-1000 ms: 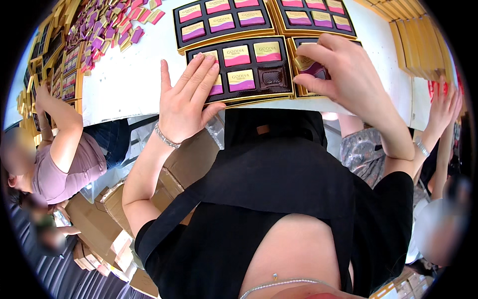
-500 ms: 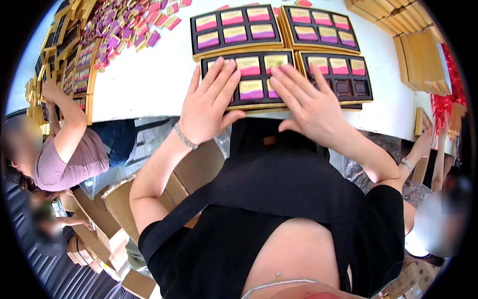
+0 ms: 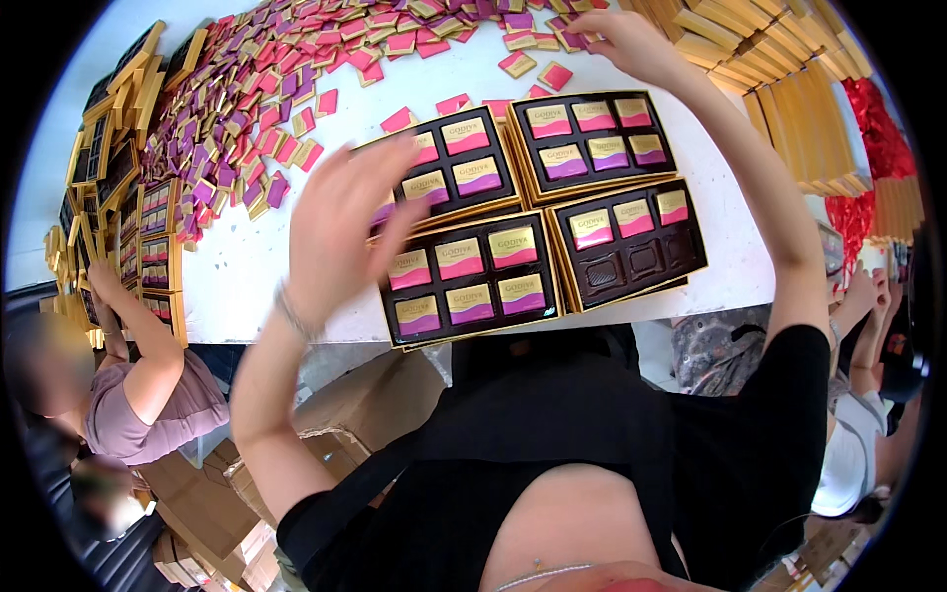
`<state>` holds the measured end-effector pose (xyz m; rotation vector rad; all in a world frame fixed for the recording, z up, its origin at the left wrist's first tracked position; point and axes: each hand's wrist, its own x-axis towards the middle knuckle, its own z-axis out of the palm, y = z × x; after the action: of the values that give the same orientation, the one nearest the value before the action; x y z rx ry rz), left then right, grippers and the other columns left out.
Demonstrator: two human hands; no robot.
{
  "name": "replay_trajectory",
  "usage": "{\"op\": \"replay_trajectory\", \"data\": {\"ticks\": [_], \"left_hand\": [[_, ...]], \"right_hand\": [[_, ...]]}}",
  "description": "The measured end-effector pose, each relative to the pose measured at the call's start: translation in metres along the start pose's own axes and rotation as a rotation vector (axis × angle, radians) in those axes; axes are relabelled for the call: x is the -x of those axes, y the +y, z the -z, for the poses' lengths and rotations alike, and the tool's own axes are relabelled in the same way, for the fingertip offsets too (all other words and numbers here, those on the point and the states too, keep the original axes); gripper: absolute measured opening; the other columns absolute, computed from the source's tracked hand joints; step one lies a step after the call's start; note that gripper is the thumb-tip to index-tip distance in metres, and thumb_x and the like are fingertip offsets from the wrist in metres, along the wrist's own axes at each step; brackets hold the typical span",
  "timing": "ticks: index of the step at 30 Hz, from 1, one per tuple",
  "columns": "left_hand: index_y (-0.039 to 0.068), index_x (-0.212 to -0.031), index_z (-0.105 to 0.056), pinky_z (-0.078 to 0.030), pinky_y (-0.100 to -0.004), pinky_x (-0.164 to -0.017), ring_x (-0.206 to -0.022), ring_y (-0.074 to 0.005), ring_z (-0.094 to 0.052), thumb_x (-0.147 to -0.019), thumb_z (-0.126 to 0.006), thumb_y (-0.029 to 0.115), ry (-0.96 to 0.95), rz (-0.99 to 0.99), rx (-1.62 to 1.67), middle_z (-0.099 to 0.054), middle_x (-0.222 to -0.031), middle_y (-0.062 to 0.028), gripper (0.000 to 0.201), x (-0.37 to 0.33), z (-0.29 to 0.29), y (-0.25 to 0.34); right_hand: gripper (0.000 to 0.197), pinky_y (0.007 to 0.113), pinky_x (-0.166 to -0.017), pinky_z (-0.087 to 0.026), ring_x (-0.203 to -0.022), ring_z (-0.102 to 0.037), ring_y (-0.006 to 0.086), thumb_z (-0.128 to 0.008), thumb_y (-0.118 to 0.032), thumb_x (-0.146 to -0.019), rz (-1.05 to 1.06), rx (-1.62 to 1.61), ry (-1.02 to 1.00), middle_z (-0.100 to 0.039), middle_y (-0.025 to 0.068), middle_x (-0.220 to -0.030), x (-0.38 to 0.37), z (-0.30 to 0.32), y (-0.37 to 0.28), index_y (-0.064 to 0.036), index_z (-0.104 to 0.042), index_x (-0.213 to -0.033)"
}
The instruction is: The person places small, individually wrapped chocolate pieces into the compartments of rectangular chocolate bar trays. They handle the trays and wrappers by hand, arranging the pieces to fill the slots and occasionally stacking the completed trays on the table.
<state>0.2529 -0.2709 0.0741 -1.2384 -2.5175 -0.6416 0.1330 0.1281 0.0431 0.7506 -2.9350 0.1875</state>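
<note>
Four black-lined gold boxes stand in two rows on the white table. The near left box (image 3: 471,281) has six wrapped chocolates in gold with pink or purple, and the far right box (image 3: 597,143) is also filled. In the near right box (image 3: 629,242), three pink-and-gold chocolates fill the back row; the front slots are bare. My left hand (image 3: 350,222), blurred by motion, hovers with fingers apart over the left side of the far left box (image 3: 464,168), partly covering it. My right hand (image 3: 621,44) reaches far forward, fingers outstretched at the edge of the loose chocolate pile (image 3: 424,30).
Loose chocolates spread across the back and left of the table. Stacked gold boxes (image 3: 804,128) line the right, near red ribbon (image 3: 858,222). More filled boxes (image 3: 158,247) stand at the left, beside a co-worker in a mauve top (image 3: 148,395). Cardboard cartons (image 3: 365,405) lie below the table.
Both hands have lifted off the near boxes. The right went forward to the pile, the left moved back leftward. The view has shifted, showing more of the pile; the near right box still holds three chocolates.
</note>
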Motion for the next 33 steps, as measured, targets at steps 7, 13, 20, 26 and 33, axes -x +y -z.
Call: {"op": "replay_trajectory", "data": {"ticks": [7,13,20,26,33], "left_hand": [[0.015,-0.128,-0.063,-0.050,-0.0368,-0.093,-0.116,-0.0269,-0.060,-0.090,-0.057,0.003,-0.081,-0.372,-0.218,-0.064,-0.126,-0.0101,0.040,-0.221,-0.159,-0.144],[0.022,-0.132,-0.061,-0.047,-0.0374,-0.098,-0.126,-0.0210,-0.054,-0.089,-0.060,0.009,-0.295,-0.444,-0.593,-0.062,-0.129,-0.0045,0.045,-0.253,-0.181,-0.131],[0.005,-0.102,-0.072,-0.053,-0.0287,-0.076,-0.083,-0.0151,-0.066,-0.089,-0.066,0.007,-0.121,0.179,0.681,-0.072,-0.093,-0.0085,0.015,-0.209,-0.136,-0.093],[0.006,-0.113,-0.070,-0.055,-0.0243,-0.072,-0.088,-0.0092,-0.069,-0.091,-0.067,0.015,-0.627,0.176,0.843,-0.073,-0.094,-0.0025,0.024,-0.108,-0.060,0.070],[-0.001,-0.096,-0.068,-0.057,-0.0208,-0.059,-0.071,-0.0120,-0.073,-0.087,-0.070,0.008,-0.608,0.470,0.840,-0.073,-0.080,-0.0083,0.013,-0.070,-0.076,0.117]], "right_hand": [[0.032,0.043,-0.084,-0.053,-0.090,-0.067,0.0340,-0.064,-0.012,-0.087,0.139,0.087,0.259,-0.070,0.0133,-0.102,-0.027,-0.074,0.028,-0.0044,-0.065,-0.118],[0.026,0.026,-0.074,-0.057,-0.088,-0.069,0.0130,-0.055,-0.016,-0.100,-0.393,-1.161,0.078,-0.070,0.0064,-0.099,0.001,-0.033,0.023,-0.0026,-0.062,-0.122],[0.018,0.029,-0.074,-0.058,-0.082,-0.070,0.0159,-0.063,-0.008,-0.091,-0.358,-1.461,0.103,-0.072,0.0084,-0.093,0.050,0.011,-0.004,-0.0009,-0.067,-0.107],[0.022,0.019,-0.064,-0.040,-0.076,-0.057,0.0048,-0.064,-0.014,-0.096,-0.299,-0.860,0.182,-0.066,0.0004,-0.091,0.204,0.047,-0.085,-0.0018,-0.064,-0.114],[0.010,0.023,-0.075,-0.054,-0.081,-0.065,0.0087,-0.067,-0.005,-0.092,-0.431,-0.974,0.418,-0.069,0.0049,-0.086,0.233,0.004,-0.146,0.0010,-0.063,-0.099]]}}
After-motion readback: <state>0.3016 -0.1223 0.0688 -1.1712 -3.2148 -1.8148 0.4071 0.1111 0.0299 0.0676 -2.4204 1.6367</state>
